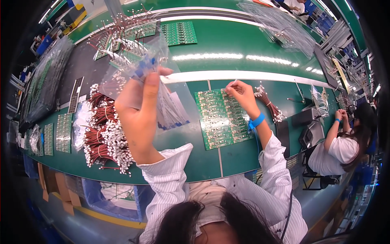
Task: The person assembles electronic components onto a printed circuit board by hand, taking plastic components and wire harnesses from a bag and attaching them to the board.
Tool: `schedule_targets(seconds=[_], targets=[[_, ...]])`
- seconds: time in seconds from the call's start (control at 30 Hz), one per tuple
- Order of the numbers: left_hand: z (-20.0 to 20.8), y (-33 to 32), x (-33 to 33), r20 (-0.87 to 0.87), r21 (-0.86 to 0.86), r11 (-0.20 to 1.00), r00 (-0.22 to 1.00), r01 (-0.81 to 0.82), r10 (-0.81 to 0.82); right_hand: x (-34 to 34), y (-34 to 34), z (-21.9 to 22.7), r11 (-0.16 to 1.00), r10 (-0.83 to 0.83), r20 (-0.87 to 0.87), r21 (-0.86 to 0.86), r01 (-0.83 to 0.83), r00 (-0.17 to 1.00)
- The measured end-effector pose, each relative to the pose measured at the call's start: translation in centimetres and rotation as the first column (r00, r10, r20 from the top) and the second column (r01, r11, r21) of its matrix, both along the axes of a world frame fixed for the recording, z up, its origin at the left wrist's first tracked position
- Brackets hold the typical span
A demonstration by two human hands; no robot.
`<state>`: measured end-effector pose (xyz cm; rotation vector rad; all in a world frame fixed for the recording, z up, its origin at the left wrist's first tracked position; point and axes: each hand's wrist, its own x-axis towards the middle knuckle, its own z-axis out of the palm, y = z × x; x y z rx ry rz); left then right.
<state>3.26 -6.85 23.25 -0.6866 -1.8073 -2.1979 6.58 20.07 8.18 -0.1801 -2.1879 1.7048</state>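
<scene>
Left hand (pixel 141 109) gripping flat cables (pixel 167 106), count unclear; right hand (pixel 242 96) closed in pinch over one circuit panel (pixel 222 123).

Readable text: none | labels, brands: none | numbers, signs: none

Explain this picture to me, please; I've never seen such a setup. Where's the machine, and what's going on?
There is no robot here, just a person's two bare hands. The picture comes from a wide fisheye camera on their head, looking down, so straight edges bend.

The left hand grips a clear plastic bag with flat white ribbon cables with blue ends. The right hand, wearing a blue wristband, has its fingertips at the upper edge of a green rectangular circuit-board panel; whether they hold anything is unclear.

On the green tabletop, dark-red wire bundles with white plugs lie heaped at left.
</scene>
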Motion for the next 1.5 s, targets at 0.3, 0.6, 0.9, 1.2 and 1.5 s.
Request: schedule_targets(seconds=[0.3, 0.6, 0.9, 1.2, 1.5], targets=[[0.0, 0.3, -0.1, 0.011, -0.06, 0.998, 1.0, -0.011, 0.012, -0.5, 0.7, -1.0, 0.861, -0.062, -0.083, 0.499, 0.096, 0.995], [0.1, 1.0, 0.1, 0.043, -0.038, 0.999, 0.999, 0.02, -0.019, -0.4, 1.2, -1.8, 0.811, -0.072, -0.103, 0.573, 0.118, 0.992], [0.0, 0.9, -0.1, 0.002, -0.022, 0.999, 1.0, 0.027, -0.027, -0.4, 1.2, -2.0, 0.776, -0.083, -0.123, 0.615, 0.141, 0.989], [0.0, 1.0, -0.1, -0.003, -0.028, 0.999, 1.0, 0.026, -0.026, -0.4, 1.4, -2.3, 0.782, -0.074, -0.112, 0.611, 0.128, 0.991], [0.3, 1.2, 0.3, 0.009, -0.078, 0.997, 1.0, -0.002, 0.003, -0.2, 1.1, -1.7, 0.737, -0.069, -0.142, 0.66, 0.146, 0.988]])
